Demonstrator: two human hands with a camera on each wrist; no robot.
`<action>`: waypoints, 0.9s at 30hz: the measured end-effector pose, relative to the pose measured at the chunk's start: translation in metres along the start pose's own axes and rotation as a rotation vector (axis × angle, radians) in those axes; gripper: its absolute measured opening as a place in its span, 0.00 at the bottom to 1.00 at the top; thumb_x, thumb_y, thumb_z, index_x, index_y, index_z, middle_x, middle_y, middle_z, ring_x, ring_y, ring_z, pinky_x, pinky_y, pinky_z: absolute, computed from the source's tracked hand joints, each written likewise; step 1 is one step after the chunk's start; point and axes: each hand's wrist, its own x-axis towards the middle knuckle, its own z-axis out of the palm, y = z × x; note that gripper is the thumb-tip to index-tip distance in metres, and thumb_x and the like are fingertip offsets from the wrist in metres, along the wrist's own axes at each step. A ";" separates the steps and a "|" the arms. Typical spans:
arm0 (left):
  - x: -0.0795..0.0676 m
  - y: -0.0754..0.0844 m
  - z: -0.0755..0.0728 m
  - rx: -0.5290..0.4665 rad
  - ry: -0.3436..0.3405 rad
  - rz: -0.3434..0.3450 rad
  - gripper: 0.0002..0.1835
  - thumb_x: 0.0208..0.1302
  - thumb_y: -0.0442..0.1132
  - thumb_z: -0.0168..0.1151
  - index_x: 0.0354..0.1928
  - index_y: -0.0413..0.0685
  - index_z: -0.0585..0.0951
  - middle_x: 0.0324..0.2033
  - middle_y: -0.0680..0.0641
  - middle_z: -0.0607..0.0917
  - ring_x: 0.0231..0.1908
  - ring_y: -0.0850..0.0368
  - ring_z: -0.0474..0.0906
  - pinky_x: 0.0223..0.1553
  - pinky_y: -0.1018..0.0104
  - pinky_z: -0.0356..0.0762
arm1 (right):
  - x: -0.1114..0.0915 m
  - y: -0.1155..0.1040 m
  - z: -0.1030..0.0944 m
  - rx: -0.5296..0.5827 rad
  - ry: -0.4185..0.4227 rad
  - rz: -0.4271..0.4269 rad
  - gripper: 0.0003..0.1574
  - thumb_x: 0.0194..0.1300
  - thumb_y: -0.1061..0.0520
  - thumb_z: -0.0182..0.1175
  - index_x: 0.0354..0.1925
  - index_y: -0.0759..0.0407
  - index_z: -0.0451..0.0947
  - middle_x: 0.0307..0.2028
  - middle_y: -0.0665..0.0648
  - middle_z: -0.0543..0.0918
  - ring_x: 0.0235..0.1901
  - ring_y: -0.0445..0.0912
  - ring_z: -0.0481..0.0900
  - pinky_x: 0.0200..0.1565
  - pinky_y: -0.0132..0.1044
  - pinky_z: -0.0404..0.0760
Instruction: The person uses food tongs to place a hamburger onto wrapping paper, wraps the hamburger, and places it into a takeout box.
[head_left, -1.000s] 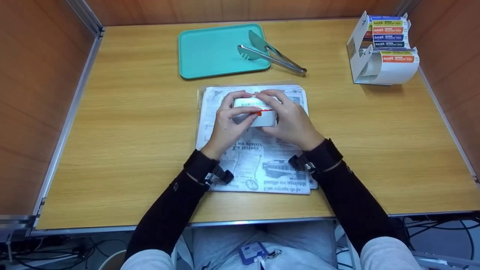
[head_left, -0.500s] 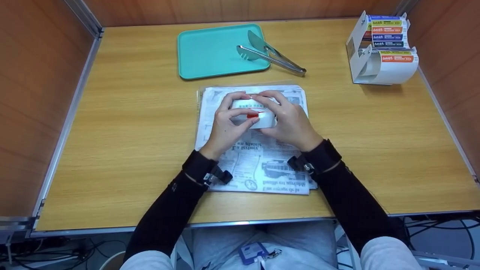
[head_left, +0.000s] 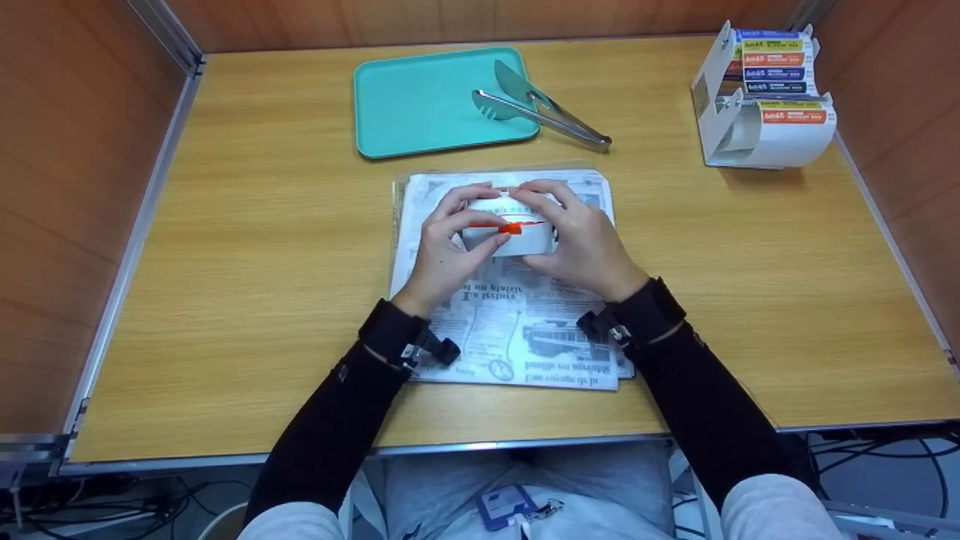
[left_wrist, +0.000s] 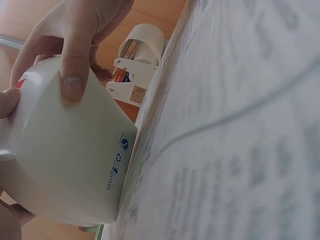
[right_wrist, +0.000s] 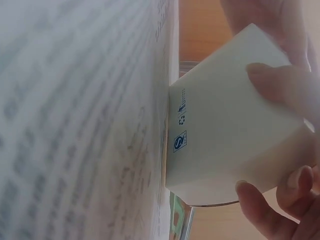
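A white paper takeaway box (head_left: 525,241) with a red tab (head_left: 510,228) across its front stands on printed newspaper-style sheets (head_left: 495,322). My left hand (head_left: 448,236) holds it from the left, fingers over the top, with thumb and index fingertips right at the red tab. From the other side my right hand (head_left: 589,236) grips the box, fingers bent over the top and thumb low at the front. Small blue marks show near the base of the box (left_wrist: 70,145) in the left wrist view. The same box (right_wrist: 220,120) fills the middle of the right wrist view.
Behind the sheets lies a turquoise tray (head_left: 405,105), with metal tongs (head_left: 562,124) resting over its right edge. A white dispenser (head_left: 765,101) with rolls of coloured labels stands at the back right. Wooden panels (head_left: 82,187) border the table.
My left thumb and index finger have shifted slightly left, leaving more of the red tab in view. The right hand holds nearly the same place on the box.
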 end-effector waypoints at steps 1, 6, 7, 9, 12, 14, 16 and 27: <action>0.000 0.001 0.002 0.010 0.006 -0.007 0.07 0.66 0.36 0.77 0.45 0.45 0.92 0.61 0.45 0.81 0.69 0.54 0.72 0.72 0.56 0.70 | 0.000 -0.001 0.000 0.002 0.000 0.003 0.54 0.53 0.57 0.83 0.75 0.47 0.73 0.69 0.55 0.76 0.45 0.52 0.86 0.49 0.44 0.86; 0.000 0.009 0.014 0.112 0.059 -0.050 0.12 0.65 0.39 0.79 0.41 0.42 0.85 0.58 0.43 0.78 0.65 0.54 0.72 0.67 0.61 0.74 | 0.001 -0.006 0.004 -0.001 0.002 -0.030 0.52 0.56 0.52 0.83 0.76 0.49 0.73 0.69 0.56 0.76 0.46 0.52 0.87 0.50 0.44 0.87; 0.000 0.011 0.016 0.136 0.073 -0.060 0.13 0.64 0.39 0.79 0.41 0.41 0.83 0.58 0.43 0.78 0.65 0.54 0.72 0.67 0.61 0.74 | 0.002 -0.006 0.004 -0.003 0.002 -0.042 0.52 0.56 0.51 0.83 0.76 0.49 0.73 0.69 0.56 0.76 0.46 0.52 0.87 0.51 0.44 0.87; 0.001 0.014 0.019 0.182 0.097 -0.088 0.17 0.63 0.41 0.80 0.40 0.42 0.78 0.57 0.43 0.78 0.63 0.53 0.72 0.66 0.61 0.73 | 0.002 -0.008 0.005 -0.003 0.000 -0.063 0.53 0.57 0.51 0.83 0.76 0.50 0.72 0.69 0.57 0.76 0.46 0.52 0.87 0.51 0.43 0.87; 0.002 0.016 0.020 0.224 0.095 -0.137 0.21 0.63 0.43 0.80 0.40 0.43 0.75 0.57 0.44 0.78 0.63 0.53 0.72 0.67 0.61 0.72 | 0.001 -0.009 0.006 0.024 -0.002 -0.071 0.54 0.56 0.52 0.84 0.77 0.51 0.72 0.70 0.57 0.76 0.50 0.52 0.86 0.55 0.44 0.86; 0.003 0.016 0.018 0.233 0.073 -0.160 0.22 0.63 0.44 0.80 0.42 0.43 0.74 0.58 0.45 0.77 0.64 0.53 0.71 0.67 0.61 0.71 | 0.001 -0.009 0.006 0.060 0.005 -0.056 0.54 0.56 0.54 0.84 0.77 0.52 0.71 0.70 0.57 0.75 0.47 0.51 0.85 0.51 0.41 0.86; 0.003 0.016 0.014 0.226 0.055 -0.179 0.23 0.63 0.42 0.80 0.47 0.43 0.74 0.59 0.45 0.76 0.65 0.53 0.70 0.68 0.61 0.71 | 0.001 -0.008 0.007 0.116 0.025 -0.019 0.54 0.56 0.57 0.83 0.77 0.52 0.70 0.70 0.58 0.73 0.41 0.50 0.83 0.45 0.38 0.84; 0.006 0.010 0.008 0.168 0.115 -0.262 0.32 0.64 0.44 0.80 0.67 0.44 0.80 0.63 0.45 0.72 0.67 0.55 0.68 0.70 0.61 0.66 | 0.007 -0.008 0.007 0.729 0.087 0.460 0.41 0.76 0.58 0.66 0.80 0.59 0.63 0.74 0.61 0.69 0.25 0.41 0.71 0.30 0.30 0.73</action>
